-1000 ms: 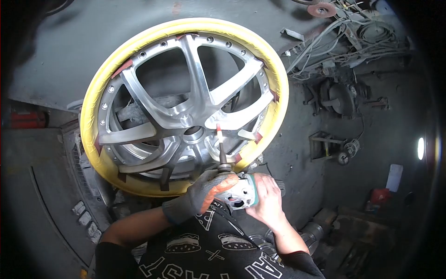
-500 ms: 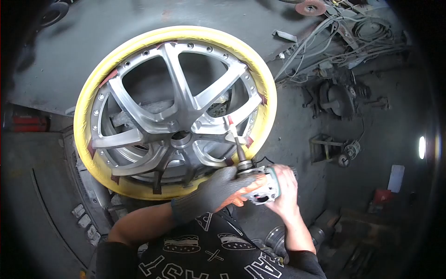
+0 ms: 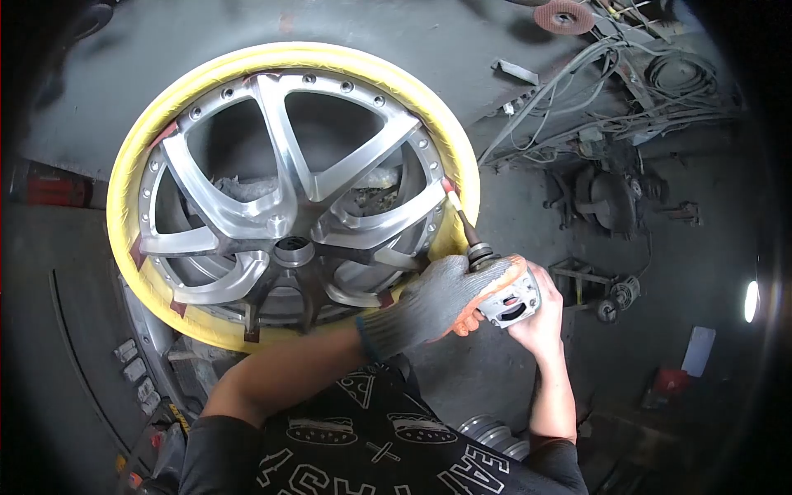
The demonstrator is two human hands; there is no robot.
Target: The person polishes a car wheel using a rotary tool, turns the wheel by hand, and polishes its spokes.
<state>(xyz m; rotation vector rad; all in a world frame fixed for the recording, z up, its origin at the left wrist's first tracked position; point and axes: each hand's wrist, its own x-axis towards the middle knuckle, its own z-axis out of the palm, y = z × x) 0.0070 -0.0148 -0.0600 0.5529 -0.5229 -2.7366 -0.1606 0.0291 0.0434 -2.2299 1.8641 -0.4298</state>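
Note:
A silver multi-spoke car wheel (image 3: 297,173) lies in front of me, its rim wrapped in yellow masking tape (image 3: 132,165). My left hand (image 3: 441,301), in a grey and orange work glove, is closed around the front of a die grinder (image 3: 516,299). My bare right hand (image 3: 544,313) grips the grinder's rear body. From the collar a slim shaft runs to a pale, red-ended grinding tip (image 3: 450,191). This tip is at the outer end of a right-hand spoke, beside the taped rim; contact cannot be made out.
Several hoses and cables (image 3: 610,66) lie tangled at upper right, near a reddish abrasive disc (image 3: 563,15). A bench grinder-like machine (image 3: 615,297) stands on the floor at right. Another metal wheel (image 3: 495,435) is partly visible below my right arm.
Both hands have moved the die grinder up and to the right. Its tip has gone from the spoke's inner part to its outer end. The wheel appears slightly further left in view.

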